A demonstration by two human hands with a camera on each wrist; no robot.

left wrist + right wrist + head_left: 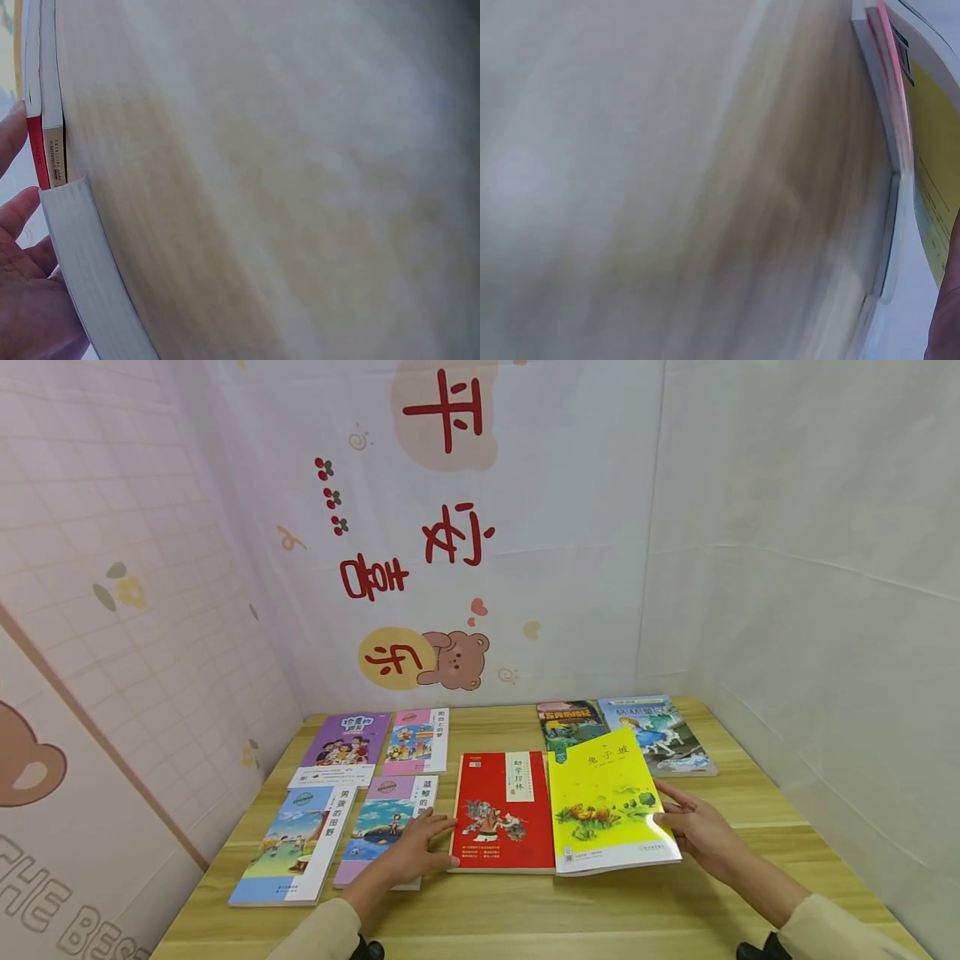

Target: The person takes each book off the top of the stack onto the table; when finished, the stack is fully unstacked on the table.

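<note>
A yellow book (pixel 607 802) has its right edge raised and pinched by my right hand (pixel 701 831), the thumb on the cover and the other fingers behind. Part of its yellow back cover (pixel 936 150) shows beside that hand in the right wrist view. To its left lies a red book (pixel 491 793). My left hand (pixel 408 856) touches the red book's left edge with fingers spread and relaxed. Beneath that hand is a book with a pink-purple cover and a sea picture (pixel 381 822), partly covered by it.
Left of the hands lie a field-picture book (pixel 288 843), a purple book (pixel 345 743) and a pink book (pixel 414 743). Behind the yellow book are a dark green book (pixel 570 720) and a blue book (pixel 660 735). Printed cloth walls (pixel 570 568) surround the wooden table (pixel 525 922).
</note>
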